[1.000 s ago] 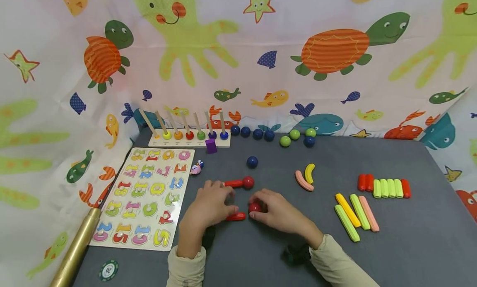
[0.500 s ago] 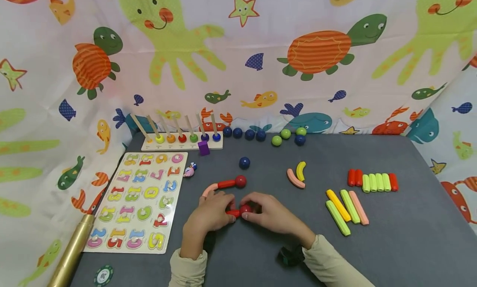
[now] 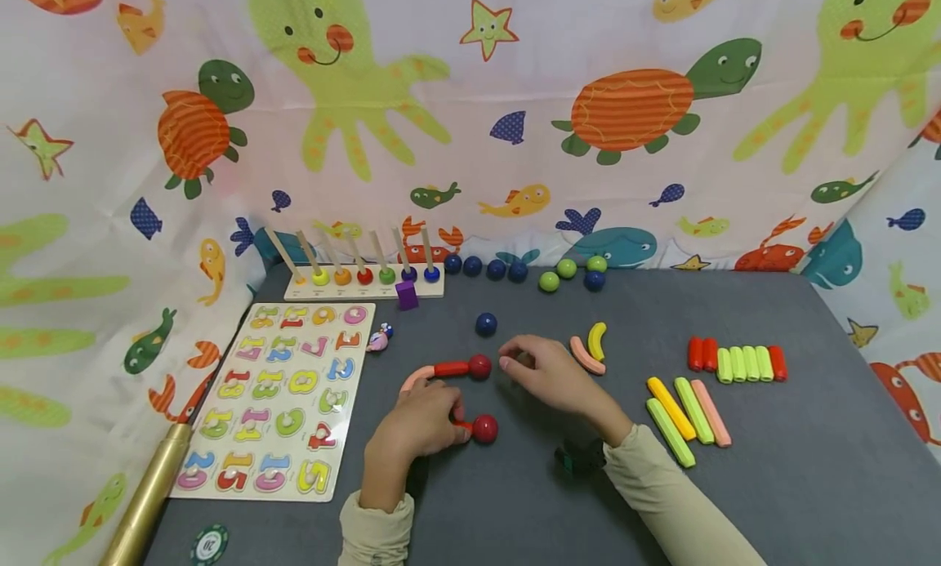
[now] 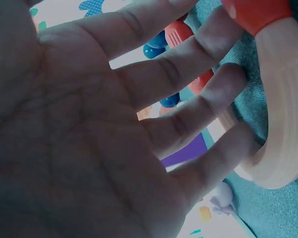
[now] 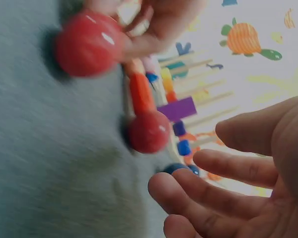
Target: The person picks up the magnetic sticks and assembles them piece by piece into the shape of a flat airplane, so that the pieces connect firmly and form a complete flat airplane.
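Observation:
My left hand [image 3: 419, 419] pinches a short red stick [image 4: 260, 15] between thumb and index finger, the other fingers lying loosely over the middle of a U-shaped chain. That stick carries a red ball [image 3: 485, 429] at its right end. The chain's far arm is another red stick [image 3: 452, 369], tipped by a second red ball [image 3: 480, 367]. A pale pink curved piece [image 3: 416, 376] joins the two arms, partly hidden under the hand. To the right of the far ball, my right hand [image 3: 547, 374] hovers with loosely bent fingers, holding nothing.
A number puzzle board [image 3: 290, 403] lies left, with a peg stand [image 3: 363, 287] behind. A dark blue ball [image 3: 486, 324] sits beyond the chain; several blue and green balls line the back. Curved pieces [image 3: 588, 358] and coloured sticks [image 3: 671, 431] lie right.
My right hand brought a red ball to the near stick's end, let it go there and moved away toward the back right. My left hand stays at the near stick.

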### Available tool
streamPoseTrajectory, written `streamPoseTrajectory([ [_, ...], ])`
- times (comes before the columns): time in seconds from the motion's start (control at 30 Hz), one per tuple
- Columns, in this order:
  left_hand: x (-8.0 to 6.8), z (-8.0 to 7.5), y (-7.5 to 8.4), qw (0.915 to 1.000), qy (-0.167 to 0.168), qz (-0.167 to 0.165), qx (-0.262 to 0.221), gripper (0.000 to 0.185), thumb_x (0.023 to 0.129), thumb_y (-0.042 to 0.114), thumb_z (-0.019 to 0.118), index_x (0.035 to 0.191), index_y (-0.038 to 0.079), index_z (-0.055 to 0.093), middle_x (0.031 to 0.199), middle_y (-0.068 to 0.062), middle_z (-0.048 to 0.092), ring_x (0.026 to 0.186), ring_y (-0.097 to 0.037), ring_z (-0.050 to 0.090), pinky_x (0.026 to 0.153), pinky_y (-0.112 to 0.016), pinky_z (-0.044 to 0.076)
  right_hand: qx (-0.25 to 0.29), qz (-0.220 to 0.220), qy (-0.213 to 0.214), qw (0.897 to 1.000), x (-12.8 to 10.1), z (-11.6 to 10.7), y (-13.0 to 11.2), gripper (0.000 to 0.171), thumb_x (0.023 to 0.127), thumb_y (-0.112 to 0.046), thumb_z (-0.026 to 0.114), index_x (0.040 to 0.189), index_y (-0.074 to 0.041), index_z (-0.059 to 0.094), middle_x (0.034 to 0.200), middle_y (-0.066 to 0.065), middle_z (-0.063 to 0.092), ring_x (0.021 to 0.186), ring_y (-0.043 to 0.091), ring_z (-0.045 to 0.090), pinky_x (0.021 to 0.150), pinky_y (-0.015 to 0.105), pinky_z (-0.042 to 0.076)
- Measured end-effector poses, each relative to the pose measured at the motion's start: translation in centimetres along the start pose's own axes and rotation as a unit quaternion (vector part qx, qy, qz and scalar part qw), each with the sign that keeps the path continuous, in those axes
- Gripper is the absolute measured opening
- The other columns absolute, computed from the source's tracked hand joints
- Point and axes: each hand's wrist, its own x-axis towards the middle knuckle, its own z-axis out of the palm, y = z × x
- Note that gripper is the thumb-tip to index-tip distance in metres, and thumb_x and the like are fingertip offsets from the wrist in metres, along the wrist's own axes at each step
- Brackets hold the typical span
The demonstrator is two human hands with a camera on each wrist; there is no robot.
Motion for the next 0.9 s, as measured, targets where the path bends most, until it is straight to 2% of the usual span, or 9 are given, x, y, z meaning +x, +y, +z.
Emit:
streamPoseTrajectory([
  [0.17,0.5,0.4,-0.1,0.9990,0.023,0.019,-0.033,0.017,0.094,0.017,0.083,0.096,0.009,0.068,0.088,-0.002,0.058,0.094,-0.026,0.052,0.081,-0.044,0.047,-0.076,0.028,0.052,0.995,1.4,-1.5,0.5,0.025,0.108,-0.017,0.065,0.124,-0.001,0.073,0.116,0.011,0.071,0.098,0.026,0.069,0.084,0.046,0.057],
  [0.23,0.9,0.6,-0.3,0.9973,0.039,0.034,-0.052,0.014,0.097,0.014,0.079,0.099,0.008,0.067,0.087,-0.001,0.058,0.088,-0.023,0.053,0.078,-0.041,0.047,-0.132,0.050,0.074,0.987,1.3,-2.3,1.0,0.025,0.105,-0.015,0.068,0.124,0.001,0.073,0.114,0.014,0.070,0.098,0.029,0.068,0.085,0.049,0.057],
  [0.37,1.6,1.1,-0.7,0.9933,0.064,0.049,-0.083,0.015,0.103,0.012,0.072,0.115,0.004,0.069,0.088,0.002,0.059,0.082,-0.017,0.055,0.077,-0.037,0.048,-0.219,0.104,0.103,0.965,0.0,-4.9,2.5,0.023,0.102,-0.010,0.071,0.119,0.005,0.072,0.106,0.019,0.067,0.094,0.034,0.065,0.083,0.054,0.055],
  [0.47,1.9,1.3,-1.1,0.9914,0.085,0.039,-0.091,0.025,0.105,0.013,0.069,0.128,0.005,0.069,0.085,0.003,0.059,0.077,-0.015,0.056,0.074,-0.036,0.049,-0.241,0.137,0.116,0.954,-1.3,-7.8,3.6,0.023,0.103,-0.011,0.068,0.116,0.007,0.072,0.101,0.021,0.068,0.089,0.036,0.064,0.080,0.056,0.055],
  [0.57,2.1,1.2,-1.3,0.9896,0.112,0.024,-0.087,0.028,0.104,0.013,0.070,0.131,0.008,0.069,0.085,0.001,0.058,0.074,-0.016,0.054,0.071,-0.036,0.048,-0.263,0.172,0.133,0.940,-3.0,-10.8,4.9,0.024,0.102,-0.012,0.069,0.112,0.010,0.070,0.098,0.025,0.067,0.084,0.039,0.063,0.074,0.057,0.055],
  [0.63,2.3,1.1,-1.3,0.9884,0.123,0.014,-0.088,0.030,0.104,0.009,0.069,0.133,0.009,0.067,0.096,-0.004,0.060,0.079,-0.018,0.056,0.075,-0.038,0.050,-0.277,0.205,0.133,0.929,-4.4,-12.4,5.7,0.024,0.101,-0.012,0.069,0.104,0.012,0.067,0.091,0.025,0.064,0.079,0.039,0.061,0.069,0.054,0.053],
  [0.73,2.5,0.8,-1.3,0.9861,0.126,0.000,-0.107,0.036,0.103,0.000,0.061,0.138,0.009,0.064,0.116,-0.011,0.059,0.092,-0.024,0.058,0.083,-0.044,0.053,-0.293,0.261,0.111,0.913,-6.2,-13.8,6.9,0.026,0.099,-0.014,0.070,0.087,0.007,0.062,0.076,0.018,0.054,0.069,0.035,0.056,0.059,0.047,0.047],
  [0.83,2.8,0.5,-1.5,0.9842,0.125,-0.016,-0.124,0.041,0.101,-0.007,0.055,0.139,0.008,0.061,0.126,-0.014,0.057,0.105,-0.029,0.056,0.092,-0.048,0.054,-0.293,0.297,0.092,0.904,-7.4,-13.9,7.7,0.030,0.100,-0.016,0.069,0.078,0.001,0.057,0.070,0.012,0.047,0.063,0.032,0.053,0.055,0.042,0.041],
  [0.9,3.0,0.5,-1.8,0.9840,0.124,-0.022,-0.125,0.043,0.101,-0.008,0.054,0.140,0.008,0.061,0.127,-0.015,0.058,0.111,-0.030,0.053,0.099,-0.051,0.052,-0.295,0.305,0.093,0.901,-7.8,-13.7,8.1,0.029,0.100,-0.016,0.069,0.081,0.004,0.058,0.071,0.015,0.050,0.062,0.034,0.055,0.053,0.043,0.043],
])
